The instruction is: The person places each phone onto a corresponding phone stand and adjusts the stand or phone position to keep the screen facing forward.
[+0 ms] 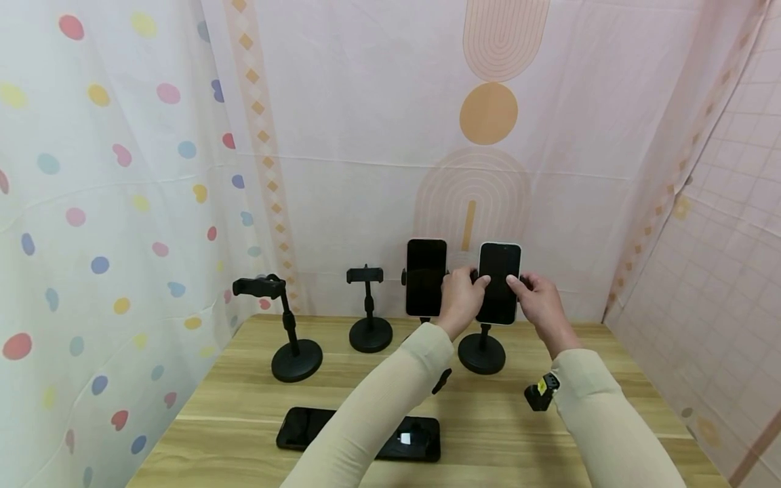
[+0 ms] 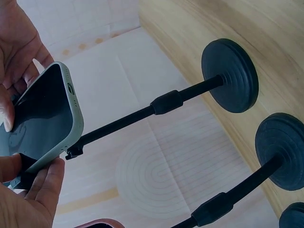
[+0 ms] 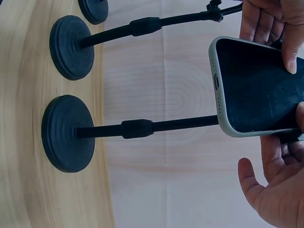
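Note:
A smartphone [image 1: 499, 301] with a dark screen and pale frame stands upright in the clamp of a black phone stand [image 1: 482, 354]. My left hand [image 1: 462, 299] holds its left side, the thumb on the front edge and fingers behind, where the clamp's side also is. On the opposite side my right hand [image 1: 542, 308] grips the phone, its thumb resting on the screen. In the right wrist view the phone [image 3: 256, 88] shows its charging port end toward the stand's base [image 3: 69, 133]. Most of the clamp is hidden behind phone and fingers.
Just left, another smartphone [image 1: 426, 274] sits upright in a stand. Farther left are two black stands without phones, one near the back [image 1: 370, 335] and one at the left [image 1: 297, 360]. Dark phones [image 1: 421, 439] lie on the wooden table [image 1: 232, 434], partly under my left sleeve. Patterned curtains surround the table.

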Demonstrator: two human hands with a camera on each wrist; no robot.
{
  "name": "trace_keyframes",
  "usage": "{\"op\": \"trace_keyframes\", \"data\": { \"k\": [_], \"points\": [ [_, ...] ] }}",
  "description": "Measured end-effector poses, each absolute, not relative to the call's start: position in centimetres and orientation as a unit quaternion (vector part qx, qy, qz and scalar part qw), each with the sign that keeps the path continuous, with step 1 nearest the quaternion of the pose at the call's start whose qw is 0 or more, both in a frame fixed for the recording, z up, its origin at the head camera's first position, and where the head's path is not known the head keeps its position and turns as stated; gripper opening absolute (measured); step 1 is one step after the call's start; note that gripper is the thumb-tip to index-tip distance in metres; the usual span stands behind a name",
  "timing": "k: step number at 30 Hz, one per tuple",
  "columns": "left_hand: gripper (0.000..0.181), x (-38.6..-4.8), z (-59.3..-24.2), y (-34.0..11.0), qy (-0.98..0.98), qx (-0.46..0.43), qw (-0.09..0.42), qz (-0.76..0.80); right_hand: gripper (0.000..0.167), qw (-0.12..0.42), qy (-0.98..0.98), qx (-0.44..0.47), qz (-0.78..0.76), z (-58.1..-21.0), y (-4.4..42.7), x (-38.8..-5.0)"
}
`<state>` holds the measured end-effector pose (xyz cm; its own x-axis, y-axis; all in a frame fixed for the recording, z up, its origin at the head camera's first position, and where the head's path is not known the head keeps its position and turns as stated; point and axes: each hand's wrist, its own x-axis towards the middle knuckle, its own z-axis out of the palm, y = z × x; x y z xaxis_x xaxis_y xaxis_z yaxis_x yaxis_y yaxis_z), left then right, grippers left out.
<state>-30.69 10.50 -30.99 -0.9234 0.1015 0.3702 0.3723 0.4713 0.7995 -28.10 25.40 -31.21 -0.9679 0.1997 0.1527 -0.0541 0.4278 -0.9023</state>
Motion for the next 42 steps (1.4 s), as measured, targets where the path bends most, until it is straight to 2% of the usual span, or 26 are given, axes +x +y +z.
{"op": "trace_keyframes", "data": {
  "k": [10, 18, 28, 31, 38, 42],
  "points": [
    [0.024, -30.4, -31.2, 10.2, -0.845, -0.143, 0.133, -0.498, 0.048, 0.128, -0.835, -0.046, 0.533, -31.6, 25.2, -28.1],
    [0.042, -30.5, -31.5, 10.4, -0.848, -0.131, 0.122, -0.499, 0.042, 0.147, -0.830, -0.043, 0.537, -32.1, 25.2, -28.3],
    [0.045, -30.6, -31.8, 10.8, -0.846, -0.135, 0.123, -0.501, 0.062, 0.135, -0.812, -0.043, 0.567, -32.6, 25.7, -28.3],
    [0.045, -30.7, -31.9, 10.9, -0.847, -0.130, 0.122, -0.501, 0.063, 0.135, -0.814, -0.043, 0.563, -32.8, 25.8, -28.3],
    [0.047, -30.6, -32.3, 10.7, -0.847, -0.131, 0.110, -0.504, 0.051, 0.148, -0.817, -0.042, 0.556, -33.4, 25.8, -28.3],
    [0.046, -30.4, -32.8, 10.5, -0.846, -0.148, 0.114, -0.499, 0.048, 0.148, -0.815, -0.043, 0.558, -33.7, 25.8, -28.2]
  ]
}}
